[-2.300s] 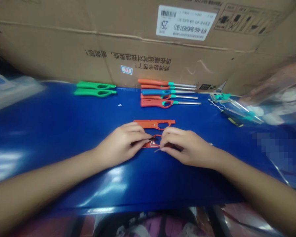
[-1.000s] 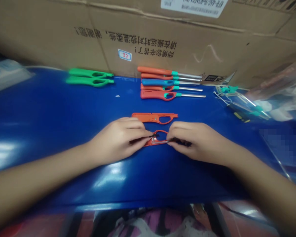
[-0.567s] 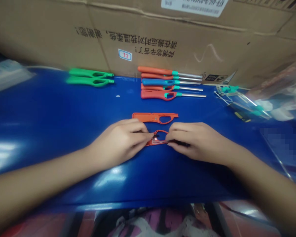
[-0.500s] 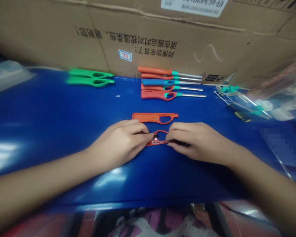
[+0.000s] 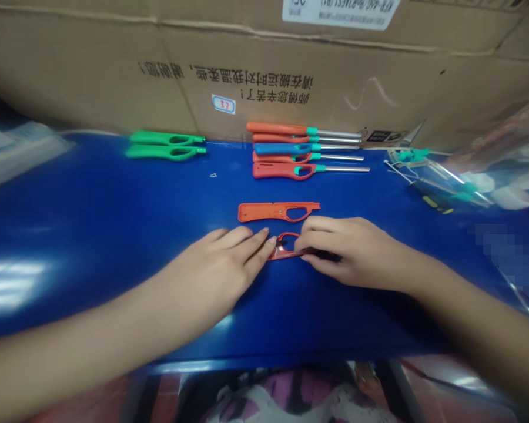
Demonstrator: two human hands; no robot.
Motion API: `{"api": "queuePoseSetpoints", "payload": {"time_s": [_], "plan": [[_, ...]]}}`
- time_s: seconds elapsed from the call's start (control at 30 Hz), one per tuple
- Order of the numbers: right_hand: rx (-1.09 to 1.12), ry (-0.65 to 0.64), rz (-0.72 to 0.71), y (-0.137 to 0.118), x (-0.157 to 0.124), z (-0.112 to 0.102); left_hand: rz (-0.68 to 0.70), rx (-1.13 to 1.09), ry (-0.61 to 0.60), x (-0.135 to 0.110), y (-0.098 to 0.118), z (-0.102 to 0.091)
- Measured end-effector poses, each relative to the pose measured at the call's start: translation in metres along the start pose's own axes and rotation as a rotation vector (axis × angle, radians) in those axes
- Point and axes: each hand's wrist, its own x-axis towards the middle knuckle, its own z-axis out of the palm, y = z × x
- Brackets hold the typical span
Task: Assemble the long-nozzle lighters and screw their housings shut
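An orange-red lighter casing half (image 5: 284, 254) lies on the blue table between my hands, its trigger loop visible and a small dark part with a pale wire inside. My left hand (image 5: 223, 258) lies over its handle end, fingers stretched out and fingertips touching it; the handle is hidden underneath. With closed fingers, my right hand (image 5: 352, 249) pinches the casing's right end, where a dark piece shows under the fingers; its kind I cannot make out. Just beyond is another orange casing half (image 5: 260, 212), inner side up.
Several assembled long-nosed lighters (image 5: 286, 170) lie in a row before a cardboard box (image 5: 114, 76). Two green casings (image 5: 165, 153) are at the left. Metal tubes and teal parts (image 5: 461, 185), with a black-and-yellow tool (image 5: 436, 204), are at the right. A tiny metal piece (image 5: 213, 175) lies mid-table.
My left hand has loosened from a pinch; its fingers are now straighter and lie flatter, slightly lower. My right hand stays at the casing's right end. The view has shifted a little.
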Motion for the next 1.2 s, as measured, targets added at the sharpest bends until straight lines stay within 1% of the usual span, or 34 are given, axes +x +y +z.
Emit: {"api": "queuePoseSetpoints", "payload": {"time_s": [0.07,0.13,0.27,0.33,0.47,0.6,0.67,0.83,1.03,1.2], "plan": [[0.038,-0.009,-0.009,0.0,0.0,0.0,0.005,-0.045,-0.002,0.001,-0.002,0.001],[0.064,-0.028,-0.012,-0.001,-0.001,0.0,-0.011,-0.111,0.027,0.003,-0.004,0.001],[0.099,-0.045,-0.008,-0.002,-0.003,-0.004,-0.09,-0.235,0.085,0.008,-0.006,0.0],[0.121,-0.033,0.0,-0.003,-0.003,-0.005,-0.105,-0.255,0.115,0.01,-0.007,0.0],[0.132,0.034,0.051,-0.003,0.001,0.0,-0.078,-0.232,0.172,0.012,-0.01,0.0],[0.054,0.062,0.08,0.0,0.004,0.005,-0.062,-0.231,0.175,0.012,-0.012,0.002],[0.05,0.072,0.092,0.002,0.004,0.006,-0.056,-0.216,0.173,0.012,-0.012,0.002],[0.098,0.084,0.095,0.005,0.003,0.006,-0.05,-0.183,0.151,0.012,-0.012,0.003],[0.116,0.129,0.054,0.009,0.003,0.003,-0.001,-0.141,0.161,0.011,-0.012,0.006],[0.23,0.119,0.065,0.01,0.004,0.001,0.014,-0.14,0.138,0.011,-0.011,0.01]]}}
